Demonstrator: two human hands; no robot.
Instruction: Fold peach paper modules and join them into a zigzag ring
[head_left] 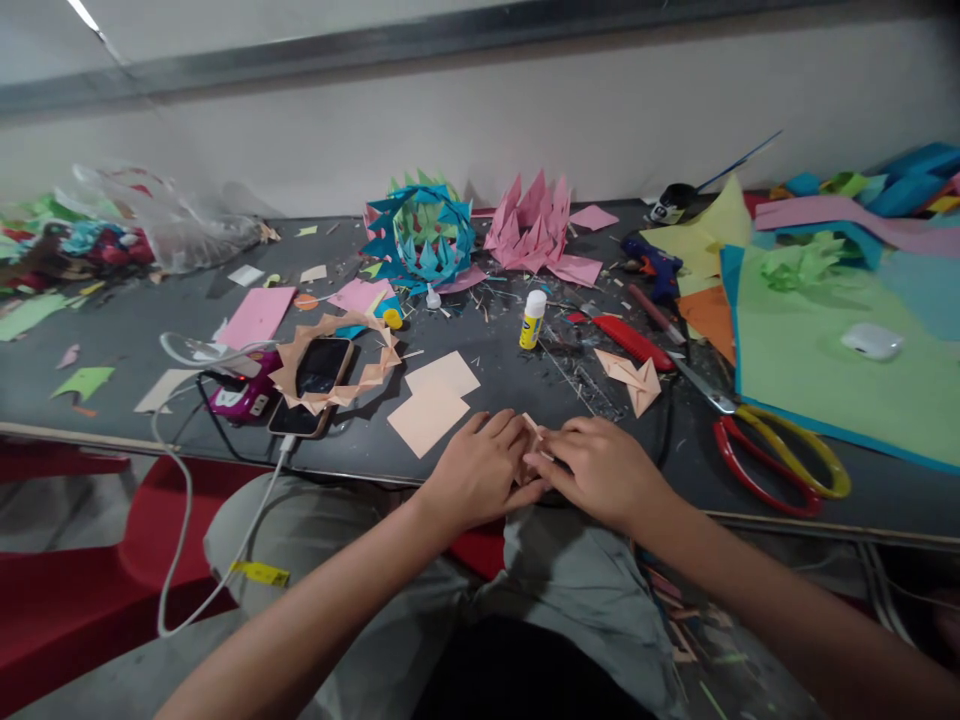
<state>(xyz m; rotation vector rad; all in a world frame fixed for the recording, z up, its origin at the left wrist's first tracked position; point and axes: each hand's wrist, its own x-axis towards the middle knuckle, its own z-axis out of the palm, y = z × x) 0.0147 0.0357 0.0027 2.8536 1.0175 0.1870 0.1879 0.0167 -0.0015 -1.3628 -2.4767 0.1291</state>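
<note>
At the table's front edge, my left hand (480, 465) and my right hand (600, 465) meet with fingers closed on one small folded piece of peach paper (534, 437), mostly hidden by the fingers. Two flat peach paper squares (431, 415) overlap just left of my left hand. Folded peach paper pieces (634, 380) lie beyond my right hand. Further left, a zigzag ring of joined peach paper (379, 375) rests partly over a phone (322, 370). A glue stick (532, 320) stands upright beyond my hands, its white cap on.
Large scissors (772, 455) with red and yellow handles lie right, near a red-handled cutter (634, 342). Blue (420, 240) and pink (529, 225) folded-paper rings stand at the back. Coloured sheets (840, 350) cover the right side. A white cable (180, 500) hangs over the left edge.
</note>
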